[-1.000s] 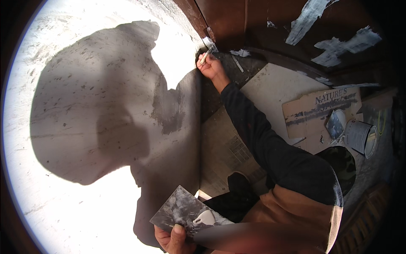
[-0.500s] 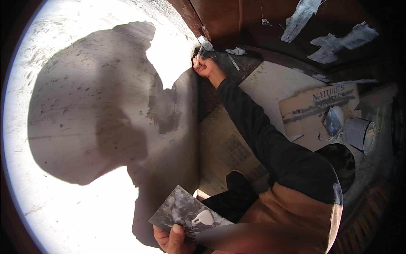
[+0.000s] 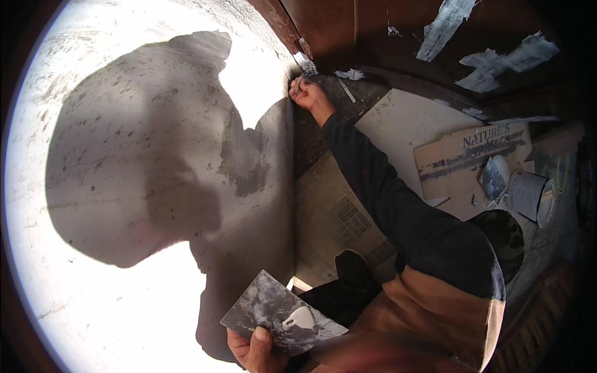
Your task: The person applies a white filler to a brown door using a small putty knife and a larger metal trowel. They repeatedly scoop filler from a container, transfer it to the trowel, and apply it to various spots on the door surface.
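Turned slightly since before, right fingers clamp a mostly hidden tool, left fingers a smeared plate.

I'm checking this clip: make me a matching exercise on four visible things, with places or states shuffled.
1. left hand
2. right hand
3. can
4. brown panel

A. daubed with white patches
B. at picture right, near printed cardboard
C. gripping a smeared flat plate
D. raised to the corner beside the pale wall

Pairs: 1-C, 2-D, 3-B, 4-A
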{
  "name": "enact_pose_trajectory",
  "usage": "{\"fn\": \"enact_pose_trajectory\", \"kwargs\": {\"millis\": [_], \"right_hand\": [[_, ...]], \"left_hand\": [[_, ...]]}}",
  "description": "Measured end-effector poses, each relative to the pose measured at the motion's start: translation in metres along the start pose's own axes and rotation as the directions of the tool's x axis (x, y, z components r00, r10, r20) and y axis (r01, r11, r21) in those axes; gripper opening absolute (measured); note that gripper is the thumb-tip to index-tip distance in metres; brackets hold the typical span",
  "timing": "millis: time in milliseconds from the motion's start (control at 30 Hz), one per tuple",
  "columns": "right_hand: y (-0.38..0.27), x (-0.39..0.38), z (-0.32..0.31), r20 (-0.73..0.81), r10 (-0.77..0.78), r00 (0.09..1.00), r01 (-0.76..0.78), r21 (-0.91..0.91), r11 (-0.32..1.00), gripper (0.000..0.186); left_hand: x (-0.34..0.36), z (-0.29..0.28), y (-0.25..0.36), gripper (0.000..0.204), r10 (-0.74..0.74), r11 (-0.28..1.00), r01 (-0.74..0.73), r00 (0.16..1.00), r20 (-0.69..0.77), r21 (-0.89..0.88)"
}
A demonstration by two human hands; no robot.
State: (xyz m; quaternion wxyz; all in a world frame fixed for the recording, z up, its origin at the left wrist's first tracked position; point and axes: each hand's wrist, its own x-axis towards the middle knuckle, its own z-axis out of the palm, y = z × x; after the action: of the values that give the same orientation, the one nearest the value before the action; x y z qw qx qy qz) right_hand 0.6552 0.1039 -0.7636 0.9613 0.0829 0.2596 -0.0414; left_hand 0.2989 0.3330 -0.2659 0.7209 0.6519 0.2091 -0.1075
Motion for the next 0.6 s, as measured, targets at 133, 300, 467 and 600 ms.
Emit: {"fn": "enact_pose_trajectory", "kwargs": {"millis": [133,300,467,600], "right_hand": [[0.001,-0.006,-0.019,0.166,0.019,0.986,-0.004,-0.09,0.996,0.011],[-0.001,-0.006,-0.018,0.093,-0.076,0.993,0.074,0.024,0.997,0.018],[0.0,-0.019,-0.002,0.09,0.053,0.995,-0.038,-0.163,0.986,0.012],[0.011,-0.04,0.011,0.034,-0.232,0.972,0.232,-0.287,0.929,0.009]], "left_hand": [[0.003,-0.005,-0.001,0.049,-0.026,0.999,0.026,1.0,-0.001,0.028],[0.006,-0.005,-0.003,0.049,-0.022,0.999,0.022,1.0,0.004,0.039],[0.008,-0.001,-0.005,0.049,-0.005,1.0,0.005,1.0,-0.02,0.003],[0.009,0.0,-0.004,0.049,-0.011,1.0,0.011,1.0,-0.011,0.02]]}}
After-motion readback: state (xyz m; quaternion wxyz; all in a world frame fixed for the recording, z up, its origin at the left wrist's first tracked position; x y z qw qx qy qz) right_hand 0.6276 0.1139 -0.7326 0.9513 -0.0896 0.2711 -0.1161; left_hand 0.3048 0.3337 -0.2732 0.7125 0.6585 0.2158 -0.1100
